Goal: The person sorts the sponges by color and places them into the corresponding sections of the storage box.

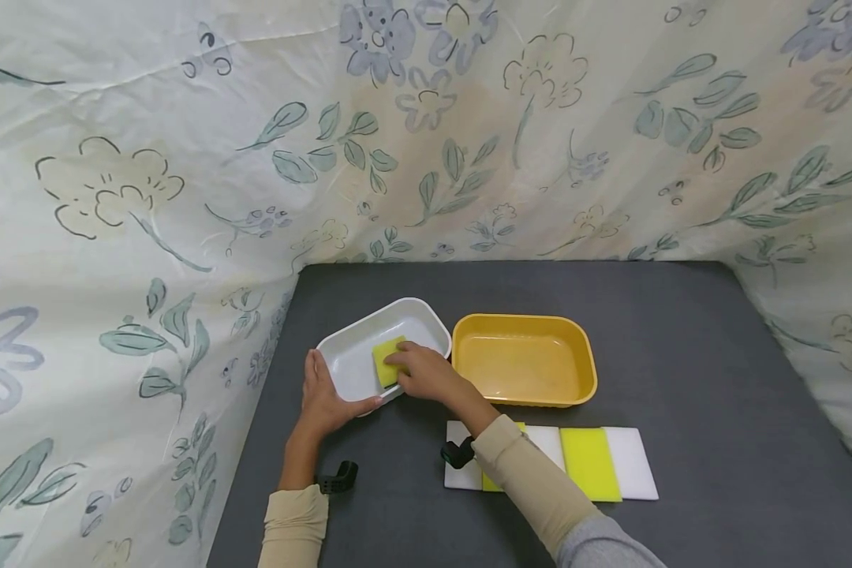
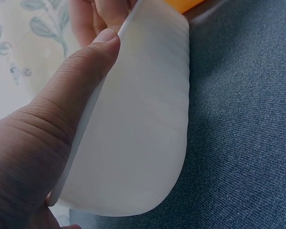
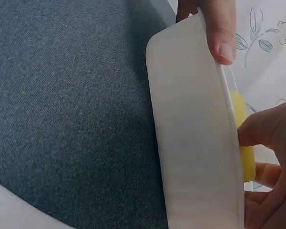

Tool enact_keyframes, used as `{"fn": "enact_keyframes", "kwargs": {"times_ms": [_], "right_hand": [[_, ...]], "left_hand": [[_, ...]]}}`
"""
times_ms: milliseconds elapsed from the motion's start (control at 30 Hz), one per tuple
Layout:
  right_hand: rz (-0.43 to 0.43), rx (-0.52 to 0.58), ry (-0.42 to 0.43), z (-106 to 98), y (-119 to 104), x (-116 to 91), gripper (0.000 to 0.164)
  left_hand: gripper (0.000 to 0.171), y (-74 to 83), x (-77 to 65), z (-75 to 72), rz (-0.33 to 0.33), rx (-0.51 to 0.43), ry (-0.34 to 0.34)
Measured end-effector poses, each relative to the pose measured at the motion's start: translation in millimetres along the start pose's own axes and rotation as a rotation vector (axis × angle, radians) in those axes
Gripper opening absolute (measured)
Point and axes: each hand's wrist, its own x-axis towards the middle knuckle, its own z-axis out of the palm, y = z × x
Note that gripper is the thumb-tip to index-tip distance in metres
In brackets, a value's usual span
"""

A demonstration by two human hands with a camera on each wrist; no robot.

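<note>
A white rectangular tub [image 1: 351, 380] sits at a slant on the dark table. My left hand [image 1: 324, 402] holds its near left corner, with the thumb laid along the near rim and the fingers on the left side. In the left wrist view that thumb [image 2: 81, 71] lies over the rim. Inside the tub is a yellow sponge [image 1: 383, 361] with a dark lower edge. My right hand [image 1: 426, 371] reaches over the near rim and pinches the sponge [image 3: 248, 164] between thumb and fingers. The sponge is partly behind the tub wall in the right wrist view.
Close to the right of the white tub stands an orange-yellow tub [image 1: 525, 398]. Nearer, a row of flat white [image 1: 632, 465] and yellow [image 1: 591, 465] pieces lies partly under my right forearm. A flowered curtain [image 1: 426, 158] borders the table [image 1: 696, 379] at the back and sides.
</note>
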Motion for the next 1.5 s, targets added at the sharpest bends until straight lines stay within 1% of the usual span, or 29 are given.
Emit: {"fn": "enact_keyframes", "kwargs": {"times_ms": [100,200,300,567,733,967,1067,1200,1333,1500], "right_hand": [[-0.01,0.007,-0.006,2.6,1.5,2.5,0.036],[-0.039,0.024,-0.004,5.7,3.3,4.7,0.037],[-0.059,0.032,-0.019,7.9,4.5,7.7,0.037],[-0.043,0.036,-0.124,6.8,-2.1,19.0,0.036],[-0.046,0.015,-0.177,13.3,-5.9,25.0,0.031],[-0.088,0.004,-0.221,24.8,-6.8,35.3,0.031],[-0.118,-0.002,-0.241,25.2,-10.5,39.1,0.032],[-0.157,0.034,-0.26,24.4,-15.5,43.9,0.033],[-0.136,0.074,-0.284,25.4,-16.6,45.6,0.034],[-0.111,0.056,-0.289,28.7,-15.1,44.9,0.038]], "left_hand": [[0.148,-0.7,-0.3,1.2,-0.001,-0.001,-0.001],[0.149,-1.9,-0.2,2.3,0.002,0.002,0.0],[0.149,-2.6,-0.3,3.0,0.008,0.008,0.002],[0.149,-5.0,-0.6,3.4,0.029,0.003,0.018],[0.147,-4.5,-0.1,2.9,0.037,0.018,0.018],[0.146,-2.4,-1.1,1.0,0.035,0.01,0.003],[0.147,-2.7,0.2,0.0,0.034,0.012,-0.002],[0.147,-3.9,3.0,-0.8,0.048,0.007,0.008],[0.146,-5.3,5.3,-0.2,0.058,0.001,0.003],[0.146,-6.7,5.8,0.9,0.052,-0.003,0.006]]}}
